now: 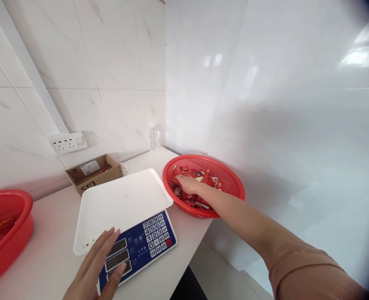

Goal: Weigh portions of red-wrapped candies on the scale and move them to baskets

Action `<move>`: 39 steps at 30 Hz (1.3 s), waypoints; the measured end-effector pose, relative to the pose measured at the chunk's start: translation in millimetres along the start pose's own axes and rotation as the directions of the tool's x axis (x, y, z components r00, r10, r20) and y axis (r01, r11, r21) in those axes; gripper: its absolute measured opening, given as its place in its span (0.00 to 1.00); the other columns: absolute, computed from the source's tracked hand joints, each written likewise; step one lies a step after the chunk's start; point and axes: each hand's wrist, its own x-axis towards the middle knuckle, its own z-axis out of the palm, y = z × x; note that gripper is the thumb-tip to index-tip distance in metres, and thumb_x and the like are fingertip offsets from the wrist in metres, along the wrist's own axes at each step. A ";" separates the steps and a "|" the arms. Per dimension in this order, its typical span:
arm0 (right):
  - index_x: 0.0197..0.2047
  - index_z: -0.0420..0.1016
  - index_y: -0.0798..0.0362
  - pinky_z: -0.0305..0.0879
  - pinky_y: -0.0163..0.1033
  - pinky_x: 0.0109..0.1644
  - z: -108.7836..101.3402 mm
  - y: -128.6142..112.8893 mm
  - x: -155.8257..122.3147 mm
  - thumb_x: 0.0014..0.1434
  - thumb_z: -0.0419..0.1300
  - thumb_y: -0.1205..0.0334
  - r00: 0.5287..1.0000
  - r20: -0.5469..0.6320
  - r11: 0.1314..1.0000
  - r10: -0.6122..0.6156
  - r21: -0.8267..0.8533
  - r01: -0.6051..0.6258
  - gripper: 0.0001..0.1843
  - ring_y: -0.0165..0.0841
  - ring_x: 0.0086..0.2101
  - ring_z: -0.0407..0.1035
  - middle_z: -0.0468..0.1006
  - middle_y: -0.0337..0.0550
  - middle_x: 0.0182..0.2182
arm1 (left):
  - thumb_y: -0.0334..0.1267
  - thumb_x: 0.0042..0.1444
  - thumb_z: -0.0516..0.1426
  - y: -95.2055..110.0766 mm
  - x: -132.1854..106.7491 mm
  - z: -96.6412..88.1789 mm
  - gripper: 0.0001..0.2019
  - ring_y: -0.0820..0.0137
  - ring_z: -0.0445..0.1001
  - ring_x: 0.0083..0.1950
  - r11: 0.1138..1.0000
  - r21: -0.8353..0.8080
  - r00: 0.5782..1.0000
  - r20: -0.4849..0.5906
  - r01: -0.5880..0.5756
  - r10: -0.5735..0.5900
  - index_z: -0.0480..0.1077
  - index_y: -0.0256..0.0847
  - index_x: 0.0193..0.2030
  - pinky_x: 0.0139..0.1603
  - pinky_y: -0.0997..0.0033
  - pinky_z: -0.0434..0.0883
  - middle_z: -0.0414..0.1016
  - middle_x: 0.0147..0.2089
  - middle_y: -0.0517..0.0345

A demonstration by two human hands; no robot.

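Left hand: mine [90, 268] hung over the near side of the scale, fingers spread and released, nothing in them; whether they touched its display [117, 259] I could not tell.
Right sleeve: it [306, 271] sat by my elbow, and my forearm crossed the basket's near rim; a light, high arm seemed wisest there, since leaning could tip it.
Scale: the blue keypad [157, 235] faced me on the white surface [54, 233]; judging by the layout, resting weight on it was best avoided.
Second basket: another red one [28, 218], partly out of view at far left, also held wrapped goods, well clear of my reach.
Tray: the white plate [121, 200] bore a few specks, and its right corner crowded the nearer basket; contact was unclear.
Red basket: this perforated one [178, 204] stood right of the tray, seeming to overhang the surface's edge.
Packets: the red packets [207, 178] lay jumbled inside it.
Right hand: mine [188, 184] was down among them; fingers half hidden, so I couldn't tell whether they grasped one. Pinching a loose edge seemed sounder than digging.
Carton: an open box [104, 178] stood behind the tray.
Bottle: a clear one [154, 138] stood in the corner.
Panel: the glossy wall [209, 104] limited reach beyond the basket.
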 end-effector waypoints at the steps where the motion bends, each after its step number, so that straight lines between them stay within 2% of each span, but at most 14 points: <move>1: 0.62 0.61 0.52 0.64 0.45 0.50 -6.1 3.1 -3.0 0.54 0.55 0.69 1.000 -0.015 1.000 0.011 0.029 -0.011 0.31 0.46 0.49 0.69 0.71 0.55 0.55 | 0.49 0.59 0.49 -1.8 1.1 -0.9 0.25 0.61 0.58 0.67 1.000 0.011 1.000 0.024 -0.013 0.013 0.55 0.60 0.64 0.55 0.58 0.72 0.58 0.67 0.63; 4: 0.64 0.56 0.55 0.62 0.45 0.52 -30.3 7.0 -15.9 0.56 0.51 0.71 0.995 -0.094 0.991 0.042 0.134 -0.029 0.32 0.46 0.53 0.66 0.67 0.56 0.58 | 0.49 0.57 0.52 -0.7 6.7 -4.4 0.26 0.61 0.59 0.66 0.999 0.020 0.992 0.115 -0.048 0.045 0.56 0.59 0.64 0.55 0.61 0.72 0.60 0.67 0.64; 6: 0.65 0.53 0.54 0.62 0.44 0.52 -46.5 2.8 -26.2 0.57 0.50 0.69 0.989 -0.142 0.977 0.049 0.212 -0.018 0.32 0.45 0.54 0.64 0.65 0.54 0.60 | 0.49 0.57 0.52 7.9 11.3 -6.8 0.27 0.61 0.59 0.66 1.000 -0.012 0.987 0.159 -0.016 0.018 0.56 0.58 0.64 0.55 0.62 0.72 0.59 0.67 0.63; 9: 0.64 0.53 0.51 0.67 0.39 0.46 -60.3 -15.6 -39.6 0.59 0.47 0.65 0.989 -0.144 0.945 0.015 0.326 0.033 0.29 0.38 0.48 0.70 0.69 0.49 0.57 | 0.51 0.58 0.51 28.5 19.8 -9.5 0.26 0.58 0.60 0.66 0.986 -0.134 0.975 0.212 0.097 -0.067 0.57 0.56 0.64 0.53 0.60 0.73 0.61 0.66 0.57; 12: 0.62 0.56 0.48 0.69 0.35 0.37 -56.4 -46.9 -48.5 0.59 0.47 0.64 0.992 -0.065 0.865 -0.106 0.486 0.124 0.27 0.33 0.39 0.72 0.74 0.44 0.51 | 0.52 0.58 0.51 48.3 34.6 -11.4 0.28 0.55 0.61 0.65 0.934 -0.298 0.957 0.265 0.197 -0.117 0.54 0.53 0.65 0.55 0.55 0.70 0.62 0.65 0.51; 14: 0.61 0.58 0.47 0.67 0.34 0.34 -47.6 -71.7 -53.4 0.56 0.50 0.65 0.971 0.005 0.750 -0.239 0.636 0.181 0.27 0.32 0.37 0.72 0.75 0.42 0.48 | 0.52 0.58 0.51 57.0 49.0 -13.2 0.31 0.57 0.62 0.65 0.860 -0.440 0.949 0.283 0.259 -0.141 0.49 0.52 0.67 0.58 0.54 0.66 0.61 0.65 0.48; 16: 0.59 0.60 0.48 0.65 0.33 0.31 -38.8 -95.9 -58.1 0.54 0.52 0.68 0.924 0.061 0.628 -0.377 0.750 0.207 0.28 0.31 0.36 0.70 0.76 0.43 0.44 | 0.50 0.57 0.53 61.0 65.0 -16.0 0.33 0.60 0.65 0.62 0.733 -0.596 0.939 0.290 0.328 -0.184 0.48 0.48 0.67 0.58 0.57 0.66 0.64 0.63 0.46; 19: 0.59 0.61 0.51 0.64 0.32 0.30 -30.1 -123.8 -62.2 0.53 0.53 0.69 0.866 0.094 0.521 -0.491 0.829 0.206 0.29 0.30 0.34 0.69 0.76 0.43 0.40 | 0.51 0.53 0.57 59.1 84.9 -22.4 0.30 0.63 0.71 0.54 0.543 -0.750 0.925 0.281 0.378 -0.255 0.59 0.43 0.60 0.50 0.63 0.70 0.71 0.55 0.48; 21: 0.59 0.61 0.51 0.64 0.32 0.30 -27.0 -134.9 -61.7 0.54 0.54 0.69 0.853 0.090 0.470 -0.514 0.861 0.193 0.28 0.29 0.34 0.69 0.76 0.43 0.40 | 0.51 0.50 0.59 54.3 92.4 -27.2 0.25 0.65 0.73 0.48 0.494 -0.783 0.921 0.270 0.379 -0.280 0.66 0.41 0.53 0.45 0.66 0.70 0.74 0.50 0.50; 23: 0.58 0.62 0.50 0.64 0.32 0.31 -24.9 -140.8 -59.3 0.54 0.55 0.69 0.854 0.073 0.441 -0.514 0.877 0.191 0.27 0.28 0.34 0.68 0.75 0.42 0.41 | 0.50 0.48 0.61 48.4 95.9 -31.6 0.21 0.68 0.74 0.43 0.467 -0.795 0.916 0.270 0.386 -0.296 0.68 0.40 0.45 0.43 0.68 0.69 0.75 0.45 0.53; 26: 0.56 0.63 0.51 0.63 0.31 0.31 -22.1 -144.5 -54.5 0.55 0.56 0.69 0.891 0.045 0.439 -0.451 0.881 0.178 0.25 0.26 0.30 0.67 0.75 0.40 0.37 | 0.46 0.44 0.64 40.3 98.3 -35.8 0.18 0.71 0.73 0.41 0.426 -0.816 0.909 0.270 0.391 -0.318 0.67 0.42 0.39 0.43 0.69 0.68 0.76 0.41 0.58; 29: 0.53 0.65 0.52 0.61 0.31 0.29 -19.1 -146.2 -50.3 0.55 0.58 0.68 0.922 0.038 0.423 -0.386 0.895 0.141 0.21 0.24 0.26 0.64 0.74 0.37 0.31 | 0.49 0.45 0.63 32.7 102.5 -36.2 0.17 0.72 0.72 0.41 0.398 -0.823 0.896 0.270 0.405 -0.353 0.67 0.43 0.38 0.39 0.72 0.67 0.76 0.39 0.61; 33: 0.50 0.67 0.51 0.59 0.31 0.29 -14.7 -148.6 -44.9 0.53 0.61 0.67 0.918 0.046 0.382 -0.394 0.916 0.119 0.20 0.24 0.26 0.63 0.74 0.36 0.30 | 0.52 0.43 0.64 19.8 111.8 -32.3 0.19 0.74 0.71 0.34 0.354 -0.824 0.872 0.303 0.442 -0.384 0.69 0.40 0.35 0.32 0.75 0.65 0.76 0.36 0.59; 39: 0.40 0.72 0.55 0.58 0.32 0.30 -7.8 -155.0 -35.3 0.51 0.64 0.59 0.953 0.059 0.354 -0.298 0.934 0.053 0.14 0.26 0.29 0.67 0.77 0.42 0.33 | 0.48 0.30 0.69 5.4 121.7 -25.7 0.23 0.76 0.69 0.27 0.348 -0.873 0.889 0.182 0.343 -0.420 0.64 0.39 0.26 0.29 0.76 0.63 0.73 0.26 0.63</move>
